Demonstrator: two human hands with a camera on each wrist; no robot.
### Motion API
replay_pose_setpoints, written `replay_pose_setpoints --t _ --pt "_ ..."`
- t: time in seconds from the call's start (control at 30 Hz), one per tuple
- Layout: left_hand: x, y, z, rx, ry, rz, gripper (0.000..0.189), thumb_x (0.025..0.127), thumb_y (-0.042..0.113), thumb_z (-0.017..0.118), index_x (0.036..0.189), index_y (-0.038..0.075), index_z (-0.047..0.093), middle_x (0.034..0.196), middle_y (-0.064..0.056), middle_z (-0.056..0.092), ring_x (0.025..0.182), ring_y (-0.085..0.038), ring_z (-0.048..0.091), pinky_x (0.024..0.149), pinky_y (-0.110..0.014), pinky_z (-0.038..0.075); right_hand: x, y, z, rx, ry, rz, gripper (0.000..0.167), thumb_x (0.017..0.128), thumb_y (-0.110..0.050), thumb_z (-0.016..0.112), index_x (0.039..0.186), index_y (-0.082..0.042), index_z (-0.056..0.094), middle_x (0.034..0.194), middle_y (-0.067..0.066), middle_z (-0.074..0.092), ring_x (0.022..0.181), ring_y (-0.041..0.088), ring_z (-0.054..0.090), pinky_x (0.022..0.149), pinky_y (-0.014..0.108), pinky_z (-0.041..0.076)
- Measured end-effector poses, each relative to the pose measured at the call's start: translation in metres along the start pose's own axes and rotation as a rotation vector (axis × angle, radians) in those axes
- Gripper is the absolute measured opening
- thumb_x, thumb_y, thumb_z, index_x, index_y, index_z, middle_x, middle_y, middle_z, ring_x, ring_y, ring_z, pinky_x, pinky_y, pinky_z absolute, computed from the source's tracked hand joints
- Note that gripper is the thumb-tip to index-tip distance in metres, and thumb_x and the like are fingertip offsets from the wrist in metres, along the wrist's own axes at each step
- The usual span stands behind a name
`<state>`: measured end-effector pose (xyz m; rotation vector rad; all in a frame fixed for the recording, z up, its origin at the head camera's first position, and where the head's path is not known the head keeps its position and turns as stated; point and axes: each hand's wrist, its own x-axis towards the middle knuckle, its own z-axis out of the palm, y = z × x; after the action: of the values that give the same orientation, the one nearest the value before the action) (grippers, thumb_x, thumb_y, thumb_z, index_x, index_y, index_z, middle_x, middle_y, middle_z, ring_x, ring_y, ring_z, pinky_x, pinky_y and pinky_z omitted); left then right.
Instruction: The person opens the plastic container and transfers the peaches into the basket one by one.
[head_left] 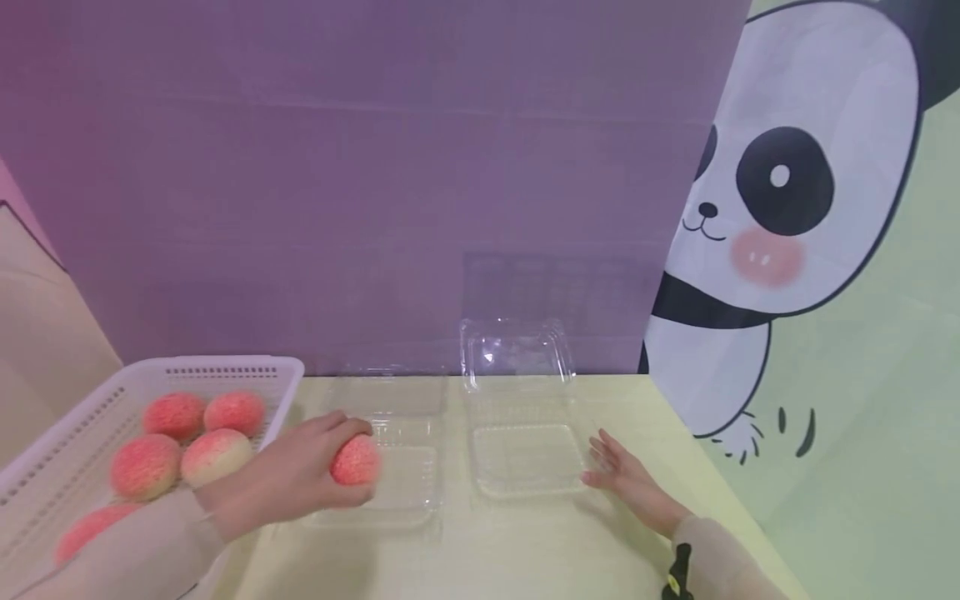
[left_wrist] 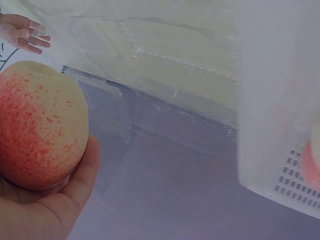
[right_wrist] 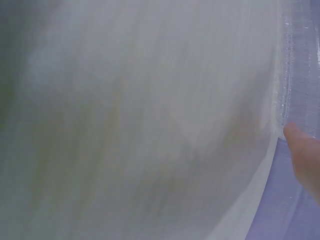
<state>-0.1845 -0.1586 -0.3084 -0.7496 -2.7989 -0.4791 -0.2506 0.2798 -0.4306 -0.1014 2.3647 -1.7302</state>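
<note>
A pink and cream peach (head_left: 356, 460) is in my left hand (head_left: 292, 471), whose fingers and thumb grip it over the near part of the left clear plastic container (head_left: 405, 479). The left wrist view shows the thumb curled along the side of the peach (left_wrist: 45, 125). My right hand (head_left: 626, 479) is beside the right edge of a second clear container (head_left: 528, 458), its fingers loosely spread with nothing held. Whether the fingertips touch that edge, I cannot tell. Both containers have their lids raised or folded back, and the right one's lid (head_left: 517, 354) stands upright.
At the left, a white plastic basket (head_left: 288, 367) with slotted walls holds several peaches (head_left: 146, 467). My left forearm crosses over its near right side. A purple panel (head_left: 375, 208) rises behind the pale yellow table (head_left: 480, 558). A panda picture (head_left: 795, 192) is at the right.
</note>
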Motion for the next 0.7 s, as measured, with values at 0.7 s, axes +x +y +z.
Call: replay_pose_setpoints --t 0.7 --pt "-0.044 -0.061 -0.021 0.054 0.111 -0.147 0.056 0.069 0.048 0.074 0.113 0.018 0.056 0.112 -0.003 0.058 0.083 -0.016 0.058 0.07 -0.041 0.048 0.005 0.001 0.002 -0.001 0.001 -0.002 0.09 0.084 -0.01 0.063 0.145 0.0 -0.002 0.15 0.022 0.012 0.137 0.037 0.015 0.109 0.05 0.023"
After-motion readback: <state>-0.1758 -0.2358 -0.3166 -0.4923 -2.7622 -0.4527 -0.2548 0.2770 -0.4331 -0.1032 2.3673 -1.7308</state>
